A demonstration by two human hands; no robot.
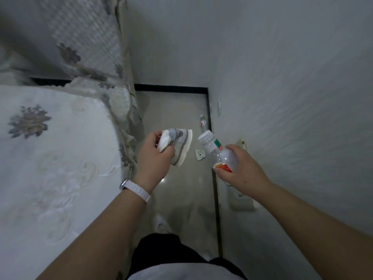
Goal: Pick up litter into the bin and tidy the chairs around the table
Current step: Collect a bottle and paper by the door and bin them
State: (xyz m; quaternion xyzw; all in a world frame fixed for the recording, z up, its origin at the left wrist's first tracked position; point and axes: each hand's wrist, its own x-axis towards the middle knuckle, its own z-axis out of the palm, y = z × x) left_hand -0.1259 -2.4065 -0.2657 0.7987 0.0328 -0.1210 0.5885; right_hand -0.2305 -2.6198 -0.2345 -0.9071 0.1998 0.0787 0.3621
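We list: left grip closed round a crumpled paper wrapper; right grip clasping a clear capped bottle; between them, a small card on the floor.

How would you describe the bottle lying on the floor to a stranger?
Follow the black skirting strip along the right wall toward the far corner. The floor bottle lies beside it, small and clear. Unlike the held bottle in the right hand, nobody grips it.

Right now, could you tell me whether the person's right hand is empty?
No, the right hand grips a clear plastic bottle by its body.
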